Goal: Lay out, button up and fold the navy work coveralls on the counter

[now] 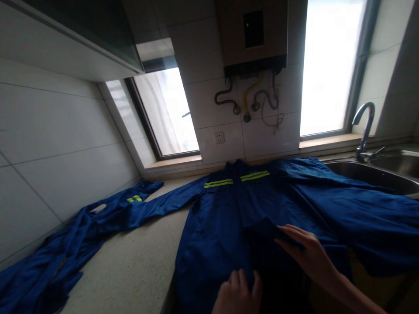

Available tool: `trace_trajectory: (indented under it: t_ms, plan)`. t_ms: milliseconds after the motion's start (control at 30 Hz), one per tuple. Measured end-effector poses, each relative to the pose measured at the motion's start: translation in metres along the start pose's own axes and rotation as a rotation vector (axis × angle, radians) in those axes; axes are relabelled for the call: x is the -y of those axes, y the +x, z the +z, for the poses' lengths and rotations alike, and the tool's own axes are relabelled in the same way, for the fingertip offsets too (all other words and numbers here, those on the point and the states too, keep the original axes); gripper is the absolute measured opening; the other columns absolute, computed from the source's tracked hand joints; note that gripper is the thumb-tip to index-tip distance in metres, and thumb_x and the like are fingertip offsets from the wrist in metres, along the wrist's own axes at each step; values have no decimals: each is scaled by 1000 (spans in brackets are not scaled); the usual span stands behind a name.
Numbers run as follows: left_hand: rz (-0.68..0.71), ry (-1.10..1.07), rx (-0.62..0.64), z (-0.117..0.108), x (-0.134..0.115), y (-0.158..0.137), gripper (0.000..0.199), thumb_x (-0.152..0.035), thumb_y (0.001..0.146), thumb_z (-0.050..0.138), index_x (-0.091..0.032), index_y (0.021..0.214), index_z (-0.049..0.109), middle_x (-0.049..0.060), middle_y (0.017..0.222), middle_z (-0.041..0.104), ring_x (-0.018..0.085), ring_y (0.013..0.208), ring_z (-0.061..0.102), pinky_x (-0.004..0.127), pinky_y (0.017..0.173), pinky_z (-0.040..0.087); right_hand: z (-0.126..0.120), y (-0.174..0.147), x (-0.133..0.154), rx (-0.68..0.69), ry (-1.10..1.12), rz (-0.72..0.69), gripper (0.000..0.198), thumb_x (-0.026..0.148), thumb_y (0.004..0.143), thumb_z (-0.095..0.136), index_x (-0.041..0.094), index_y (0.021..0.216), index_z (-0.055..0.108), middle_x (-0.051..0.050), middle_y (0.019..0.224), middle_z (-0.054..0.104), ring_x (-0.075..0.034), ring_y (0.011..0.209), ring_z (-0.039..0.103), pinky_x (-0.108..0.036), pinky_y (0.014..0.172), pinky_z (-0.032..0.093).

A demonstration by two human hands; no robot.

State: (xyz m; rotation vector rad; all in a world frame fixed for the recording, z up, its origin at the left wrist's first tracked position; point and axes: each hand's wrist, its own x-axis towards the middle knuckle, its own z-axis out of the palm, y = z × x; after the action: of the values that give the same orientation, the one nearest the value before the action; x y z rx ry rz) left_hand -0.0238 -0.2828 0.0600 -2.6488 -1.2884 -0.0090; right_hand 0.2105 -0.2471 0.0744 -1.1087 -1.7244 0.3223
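Observation:
A blue work jacket [216, 218] with yellow-green reflective strips on the chest lies spread over the counter, its collar toward the wall. Its lower part hangs past the counter's front edge. My left hand [237, 292] is closed on the jacket's front edge near the hem, at the bottom of the view. Higher and to the right, my right hand [304, 246] pinches the other front panel and lifts its edge, so the panel folds up. The jacket's left-lying sleeve stretches across the counter, while the other side reaches toward the sink.
More blue clothing [68, 244] lies along the left wall on the speckled counter [131, 266]. At right is a steel sink [350, 172] with a faucet [365, 131]. A water heater [253, 35] with pipes hangs on the tiled wall between two windows.

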Motion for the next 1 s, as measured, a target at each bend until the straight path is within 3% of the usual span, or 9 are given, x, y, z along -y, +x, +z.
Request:
trace_trajectory:
  t_ms: [67,167,300,467,667,900,1000]
  plan:
    - [48,49,-180,-25,7,-4,42,-9,82,45,-19,122,55,13,81,65,22,71,61,26,49,41,0,2,4,20,-13,-80,27,32,85,58,24,109,66,-5,97,68,-17,85,65,-24,75,54]
    - [128,98,-400,-64,17,-2,33,-4,83,40,-14,106,61,10,80,65,20,71,60,28,57,47,0,8,11,52,-5,-148,28,28,87,55,24,113,63,-5,99,67,-16,85,64,-23,75,53]
    - [203,117,-562,-91,29,12,26,-6,87,36,-14,93,61,7,79,65,17,71,59,28,62,50,3,19,26,70,12,-183,25,27,89,52,23,111,64,-5,97,67,-15,85,64,-22,74,52]
    - [295,41,-598,-84,41,28,21,-14,91,39,-16,84,58,2,66,58,14,65,55,24,58,47,11,29,44,206,58,-187,29,24,92,47,24,117,61,-5,98,66,-13,85,63,-22,75,51]
    - [267,-61,-680,-81,47,33,16,-16,90,42,-16,83,57,2,66,58,15,67,56,25,59,48,10,28,50,341,140,-151,31,19,90,48,24,117,61,-5,100,65,-13,88,62,-23,77,49]
    - [242,-142,-665,-83,46,33,13,-18,89,47,-15,81,57,2,66,60,16,65,56,26,56,49,3,19,51,364,85,-192,35,12,86,47,24,116,60,-4,101,64,-12,89,61,-23,78,49]
    - [241,-151,-671,-81,46,33,16,-19,89,46,-15,98,59,2,69,62,16,66,57,27,59,51,2,17,53,350,33,-254,35,13,85,50,23,118,58,-5,102,63,-13,88,62,-23,77,50]
